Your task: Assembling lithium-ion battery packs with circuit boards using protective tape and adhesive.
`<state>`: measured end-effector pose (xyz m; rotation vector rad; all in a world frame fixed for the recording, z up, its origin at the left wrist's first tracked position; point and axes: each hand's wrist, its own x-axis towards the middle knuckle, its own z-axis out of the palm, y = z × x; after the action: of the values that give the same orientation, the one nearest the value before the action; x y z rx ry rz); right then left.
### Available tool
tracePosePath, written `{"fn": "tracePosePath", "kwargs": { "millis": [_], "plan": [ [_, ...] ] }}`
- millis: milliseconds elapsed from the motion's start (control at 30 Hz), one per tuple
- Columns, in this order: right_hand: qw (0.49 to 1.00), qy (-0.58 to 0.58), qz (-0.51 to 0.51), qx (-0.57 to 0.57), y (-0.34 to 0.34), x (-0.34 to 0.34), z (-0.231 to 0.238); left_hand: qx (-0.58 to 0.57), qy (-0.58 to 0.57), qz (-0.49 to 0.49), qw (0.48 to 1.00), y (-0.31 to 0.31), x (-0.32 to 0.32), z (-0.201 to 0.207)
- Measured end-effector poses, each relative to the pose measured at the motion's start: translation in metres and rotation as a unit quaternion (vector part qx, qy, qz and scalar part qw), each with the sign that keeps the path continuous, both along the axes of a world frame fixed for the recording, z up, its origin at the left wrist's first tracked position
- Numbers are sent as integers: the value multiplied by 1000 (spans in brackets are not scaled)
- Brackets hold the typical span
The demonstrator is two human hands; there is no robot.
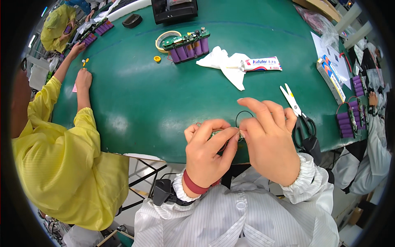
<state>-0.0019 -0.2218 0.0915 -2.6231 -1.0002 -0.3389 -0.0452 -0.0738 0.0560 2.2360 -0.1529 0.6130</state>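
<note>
Close to the table's near edge, my left hand (209, 152) pinches a small green circuit board (214, 133), mostly covered by the fingers. My right hand (269, 142) meets it there, thumb and a fingertip pressed together at the left fingertips, the other fingers raised. What this pinch holds is too small to make out. A thin black wire (243, 112) loops up between the hands. Scissors (302, 119) with white blades and black handles lie just right of my right hand. Beyond the hands are a white glue tube (263, 64) and a crumpled white tissue (226, 65) touching it.
A purple-celled battery pack (190, 47) stands by a tape roll (164, 39) and a small yellow cap (157, 59). A black tray (175, 12) sits at the far edge. At right are a glue box (330, 78) and more packs (347, 123). A yellow-clad co-worker (70, 164) sits left.
</note>
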Motion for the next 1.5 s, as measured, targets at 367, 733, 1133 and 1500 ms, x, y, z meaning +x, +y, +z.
{"fn": "tracePosePath", "kwargs": {
  "millis": [367,733,1133,1500],
  "plan": [
    [995,-39,11,94,-9,-4,-15,7,0,5,1000,-1,-2,1],
    [994,-96,8,-47,6,-5,-5,3,-6,-17,1000,5,-3,-1],
    [989,67,-31,127,7,-11,-10,6,-25,-20,999,3,-8,-3],
    [967,149,-42,204,-6,-10,-13,5,4,10,1000,-5,-6,-2]
  ]
}}
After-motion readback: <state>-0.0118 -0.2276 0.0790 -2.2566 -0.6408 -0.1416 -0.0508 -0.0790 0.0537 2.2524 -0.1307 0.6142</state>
